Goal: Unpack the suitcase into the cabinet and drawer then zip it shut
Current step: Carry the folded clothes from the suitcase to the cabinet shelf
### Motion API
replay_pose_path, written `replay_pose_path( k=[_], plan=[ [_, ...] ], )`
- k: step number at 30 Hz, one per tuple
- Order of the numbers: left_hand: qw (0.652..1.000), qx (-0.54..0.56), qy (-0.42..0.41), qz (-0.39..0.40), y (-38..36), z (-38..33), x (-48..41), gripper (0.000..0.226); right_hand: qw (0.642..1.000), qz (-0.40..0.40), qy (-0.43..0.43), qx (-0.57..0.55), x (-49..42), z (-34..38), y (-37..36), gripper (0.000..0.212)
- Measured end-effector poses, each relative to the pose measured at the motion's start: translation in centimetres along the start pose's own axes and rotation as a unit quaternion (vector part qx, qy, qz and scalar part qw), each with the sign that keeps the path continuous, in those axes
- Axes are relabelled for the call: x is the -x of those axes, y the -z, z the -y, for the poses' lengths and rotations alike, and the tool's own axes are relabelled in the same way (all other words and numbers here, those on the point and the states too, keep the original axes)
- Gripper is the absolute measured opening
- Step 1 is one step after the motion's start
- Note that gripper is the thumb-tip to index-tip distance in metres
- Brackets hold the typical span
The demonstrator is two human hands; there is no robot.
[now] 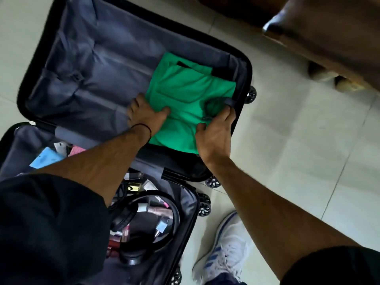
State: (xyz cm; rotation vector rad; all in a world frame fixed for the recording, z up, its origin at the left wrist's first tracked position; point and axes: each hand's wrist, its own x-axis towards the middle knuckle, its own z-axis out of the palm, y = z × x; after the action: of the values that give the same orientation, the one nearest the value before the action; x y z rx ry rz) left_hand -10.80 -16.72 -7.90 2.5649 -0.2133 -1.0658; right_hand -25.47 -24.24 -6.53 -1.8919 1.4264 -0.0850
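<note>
Pinches left edge of green garment (pixel 185 103) with left hand (pixel 147 118) | clasps right edge with right hand (pixel 216 133) | lies between both hands, wheel-end corner of suitcase (pixel 21 85)

Single head-worn wide-angle view, looking steeply down from close above an open black hard-shell suitcase (pixel 102 58) on the pale tiled floor (pixel 287 140); the frame is rolled, the suitcase lying diagonally.

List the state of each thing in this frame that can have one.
suitcase: open, halves laid flat on floor
green garment: folded, in far half, gripped by both hands
left hand: grips garment's left edge
right hand: grips garment's right edge
headphones: lying in near half
</note>
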Motion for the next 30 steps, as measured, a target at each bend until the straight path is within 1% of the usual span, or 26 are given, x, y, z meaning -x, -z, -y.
replay_pose_path(
  k=[1,2,4,7,9,11,13,14,15,17,19,22,24,26,28,30],
  plan=[
    [0.999,0.041,0.010,0.034,0.2,-0.2,-0.4,0.112,1.000,0.009,-0.012,-0.005,-0.3,0.2,0.0,0.075],
    [0.995,0.079,0.019,0.062,0.3,-0.4,-0.8,0.119,0.999,0.017,-0.031,-0.011,-0.6,0.4,-0.1,0.079],
    [0.990,0.119,0.020,0.075,0.5,-0.9,-1.5,0.118,0.997,0.025,-0.066,-0.032,-1.3,0.8,-0.2,0.087],
    [0.987,0.141,0.027,0.069,0.8,-1.4,-3.3,0.094,0.994,0.007,-0.082,-0.072,-1.8,1.2,-0.6,0.090],
    [0.974,0.195,0.056,0.102,1.2,-1.5,-4.8,0.088,0.994,-0.004,-0.076,-0.079,-1.8,0.8,-1.0,0.087],
    [0.958,0.220,0.076,0.167,1.8,-1.6,-5.5,0.077,0.995,-0.006,-0.063,-0.080,-1.9,0.1,-1.3,0.083],
    [0.938,0.223,0.073,0.256,2.1,-2.2,-5.4,0.062,0.996,-0.009,-0.051,-0.072,-2.0,-0.5,-1.6,0.081],
    [0.930,0.224,0.066,0.283,2.0,-2.5,-5.2,0.059,0.996,-0.015,-0.046,-0.072,-2.0,-0.6,-1.8,0.079],
    [0.930,0.223,0.055,0.286,1.9,-2.6,-5.3,0.061,0.996,-0.023,-0.040,-0.075,-2.0,-0.7,-1.9,0.078],
    [0.940,0.218,0.022,0.260,1.7,-2.6,-5.2,0.072,0.995,-0.039,-0.031,-0.083,-2.0,-0.7,-2.1,0.076],
    [0.937,0.228,0.000,0.265,1.6,-2.1,-5.1,0.077,0.995,-0.036,-0.029,-0.087,-1.9,-0.7,-2.1,0.075],
    [0.918,0.273,-0.022,0.286,1.9,-1.6,-3.6,0.062,0.995,-0.010,-0.030,-0.092,-1.7,-0.8,-1.6,0.080],
    [0.910,0.311,-0.035,0.272,2.6,-1.6,-1.9,0.051,0.995,-0.012,-0.021,-0.093,-0.7,-0.4,-0.9,0.084],
    [0.904,0.349,-0.047,0.243,3.8,-1.4,0.3,0.042,0.994,-0.033,-0.012,-0.102,1.6,0.5,-0.2,0.084],
    [0.896,0.386,-0.049,0.216,5.7,-0.9,2.7,0.044,0.989,-0.069,-0.005,-0.134,4.4,1.8,0.7,0.081],
    [0.884,0.423,-0.035,0.198,8.3,-0.1,5.3,0.048,0.973,-0.100,-0.024,-0.207,7.1,3.3,1.7,0.073]
  ],
)
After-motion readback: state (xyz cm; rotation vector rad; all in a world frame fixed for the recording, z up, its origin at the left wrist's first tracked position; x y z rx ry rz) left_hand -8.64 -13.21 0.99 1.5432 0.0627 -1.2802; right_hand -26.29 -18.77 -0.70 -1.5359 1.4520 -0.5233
